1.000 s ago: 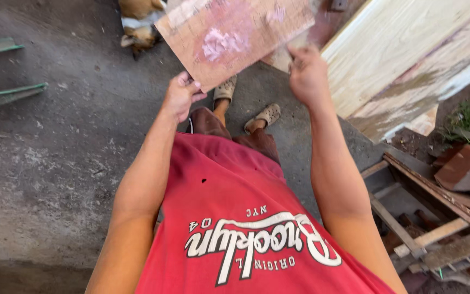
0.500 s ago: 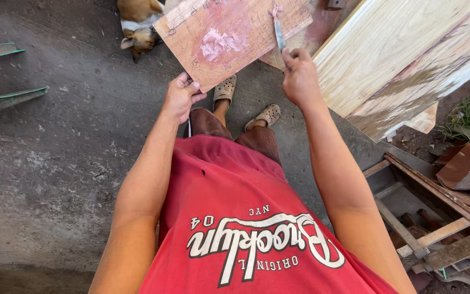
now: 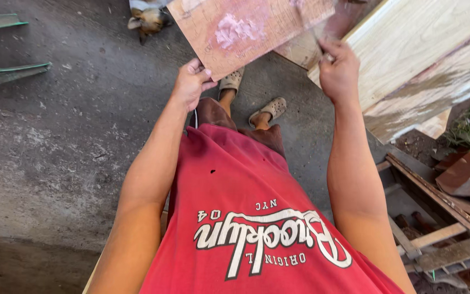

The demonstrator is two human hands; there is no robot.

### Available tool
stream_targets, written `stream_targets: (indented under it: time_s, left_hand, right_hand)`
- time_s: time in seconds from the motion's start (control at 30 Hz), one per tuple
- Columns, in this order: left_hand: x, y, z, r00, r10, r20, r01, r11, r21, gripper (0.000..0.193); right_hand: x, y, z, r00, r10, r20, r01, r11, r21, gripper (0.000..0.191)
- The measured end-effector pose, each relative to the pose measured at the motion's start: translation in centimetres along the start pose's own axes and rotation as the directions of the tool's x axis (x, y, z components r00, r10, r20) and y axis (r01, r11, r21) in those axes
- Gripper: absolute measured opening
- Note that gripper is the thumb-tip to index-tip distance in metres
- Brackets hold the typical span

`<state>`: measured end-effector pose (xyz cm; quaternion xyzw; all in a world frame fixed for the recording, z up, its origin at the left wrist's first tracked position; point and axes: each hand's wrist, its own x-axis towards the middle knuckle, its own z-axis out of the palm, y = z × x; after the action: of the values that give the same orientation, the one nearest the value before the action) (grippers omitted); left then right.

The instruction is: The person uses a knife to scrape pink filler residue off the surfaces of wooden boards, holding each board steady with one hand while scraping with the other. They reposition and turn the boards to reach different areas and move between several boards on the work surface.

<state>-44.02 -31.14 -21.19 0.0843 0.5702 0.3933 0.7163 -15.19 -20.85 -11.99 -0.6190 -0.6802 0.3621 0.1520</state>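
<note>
Seen from the head camera, looking straight down the person's red shirt (image 3: 257,218) to the ground, both arms were stretched forward and up toward a flat wooden board (image 3: 246,30) held out in front of the body. The board was reddish-brown, with a pale pinkish-white smear near its middle, and it ran off the top edge of the view, tilted so that its near corner pointed down toward the person. The left hand (image 3: 191,83) was closed on that near edge, the thumb lying under the board and the fingers curled over the corner, so it plainly had hold of the wood. The right hand (image 3: 339,71) was raised at the board's right-hand side with its fingers bent and bunched together; it seemed to pinch something thin at the edge there, but I could not tell whether that was the board itself or a small tool. Below the board, between the two forearms, stood the person's feet in pale sandals (image 3: 267,109) on a rough grey concrete floor (image 3: 66,152). A brown-and-white dog (image 3: 147,15) lay on that floor just beyond the board's left corner. To the right leaned large pale wooden panels (image 3: 425,60), worn and stained along their lower edge, and below them at the right edge lay a heap of scrap timber and frames (image 3: 441,228). At the far left were two green metal pieces (image 3: 6,73).
</note>
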Motion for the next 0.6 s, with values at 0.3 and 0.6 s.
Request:
stream_targets:
  time_s: [0.3, 0.6]
  left_hand:
    - [-1.3, 1.6, 1.2, 1.0, -0.008, -0.013, 0.008, 1.0, -0.026, 0.033]
    - [-1.8, 2.5, 2.0, 1.0, -0.015, -0.024, 0.014, 1.0, -0.026, 0.034]
  right_hand:
    - [0.9, 0.3, 0.0, 0.997, -0.076, -0.031, 0.075, 0.996, -0.046, 0.04]
    - [1.1, 0.0, 0.1, 1.0, -0.03, -0.004, 0.03, 0.999, -0.032, 0.037]
